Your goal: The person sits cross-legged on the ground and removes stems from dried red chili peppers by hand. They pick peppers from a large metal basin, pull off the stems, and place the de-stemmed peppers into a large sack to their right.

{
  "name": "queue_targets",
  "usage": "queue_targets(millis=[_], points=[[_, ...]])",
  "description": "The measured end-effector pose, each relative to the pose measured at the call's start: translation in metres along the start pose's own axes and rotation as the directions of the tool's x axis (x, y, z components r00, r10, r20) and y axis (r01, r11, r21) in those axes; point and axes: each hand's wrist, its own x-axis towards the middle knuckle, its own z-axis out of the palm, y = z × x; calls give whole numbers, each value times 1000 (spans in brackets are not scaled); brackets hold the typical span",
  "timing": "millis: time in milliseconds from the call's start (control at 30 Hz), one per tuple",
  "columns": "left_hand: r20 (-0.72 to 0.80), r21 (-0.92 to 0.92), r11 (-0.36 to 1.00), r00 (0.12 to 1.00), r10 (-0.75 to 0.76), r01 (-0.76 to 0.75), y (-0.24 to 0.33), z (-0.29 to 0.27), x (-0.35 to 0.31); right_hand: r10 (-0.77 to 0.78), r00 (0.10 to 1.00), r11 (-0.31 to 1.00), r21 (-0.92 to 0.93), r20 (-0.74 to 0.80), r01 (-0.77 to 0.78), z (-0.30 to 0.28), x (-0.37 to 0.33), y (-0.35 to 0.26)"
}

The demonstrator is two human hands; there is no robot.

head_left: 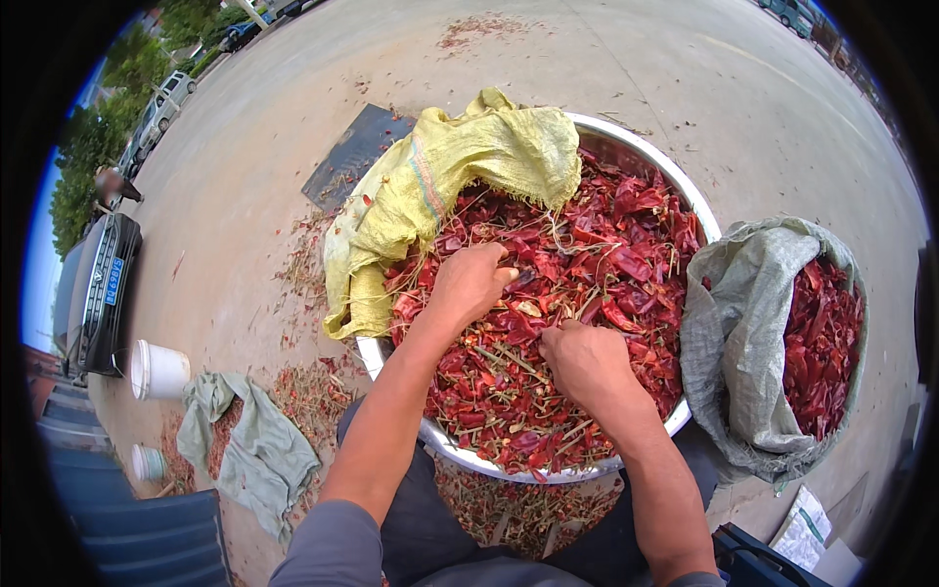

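A wide metal basin point(696, 203) in front of me is heaped with dried red chili peppers point(636, 230), mixed with stems and loose bits. My left hand point(473, 282) is closed over the middle of the heap, fingers curled. Nearer to me and to the right, my right hand point(585, 360) has its curled fingertips down among the peppers. Whatever either hand pinches is hidden or too small to name. A yellow woven sack point(499, 147) drapes over the basin's far left rim, partly on the peppers.
Close against the basin's right side stands an open grey-green sack point(748, 303) of red peppers. Left on the concrete are a white bucket point(159, 370), a smaller tub point(148, 462) and a crumpled pale green sack point(259, 460). A dark flat sheet point(354, 157) lies beyond the basin. Cars and a person are farther off.
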Motion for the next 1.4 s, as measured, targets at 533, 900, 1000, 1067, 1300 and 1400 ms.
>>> queue_targets(millis=[533, 900, 1000, 1067, 1300, 1400], points=[[167, -779, 622, 983, 78, 83, 42, 11, -29, 391, 906, 674, 721, -162, -162, -23, 4, 5], [389, -858, 432, 901, 192, 278, 59, 6, -36, 525, 843, 374, 922, -117, -105, -23, 7, 8], [458, -740, 611, 876, 153, 280, 59, -7, -35, 604, 787, 213, 977, -124, -9, -21, 10, 14], [343, -577, 805, 936, 83, 141, 54, -10, -34, 641, 766, -77, 990, -42, 118, -27, 11, 18], [276, -89, 991, 953, 125, -104, 39, -19, -35, 672, 739, -49, 993, -49, 110, -30, 7, 30], [444, 81, 974, 882, 156, -213, 36, -11, -37, 582, 813, -15, 999, -20, 35, -31, 4, 29]])
